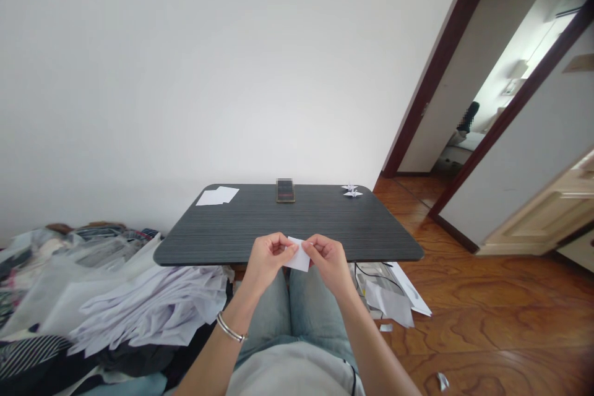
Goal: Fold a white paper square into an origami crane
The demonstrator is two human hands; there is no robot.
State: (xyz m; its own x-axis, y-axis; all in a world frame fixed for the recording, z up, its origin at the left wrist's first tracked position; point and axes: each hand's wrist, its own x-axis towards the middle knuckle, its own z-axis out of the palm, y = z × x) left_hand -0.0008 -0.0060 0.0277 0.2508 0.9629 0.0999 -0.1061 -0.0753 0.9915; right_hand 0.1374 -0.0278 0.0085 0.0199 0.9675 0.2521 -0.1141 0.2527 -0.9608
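Note:
My left hand (268, 258) and my right hand (330, 263) are raised just over the near edge of the table, with a small piece of white paper (298, 255) pinched between them. The paper looks folded, though the fingers hide part of it. A silver bangle (230, 327) circles my left wrist. Beyond the hands, the dark grey wood-grain table (288, 226) holds a phone (285, 190) in a stand or case, loose white paper sheets (217, 196), and two small paper cranes (352, 190) at the far right corner. Neither hand touches these.
A heap of white sheets and dark cloth (148, 303) rises at the left, close to my left arm. Papers and a black cable (385, 291) lie under the table's right side. Paper scraps (442, 381) dot the wooden floor (487, 322). A wall stands behind the table, and a doorway (482, 74) opens at the right.

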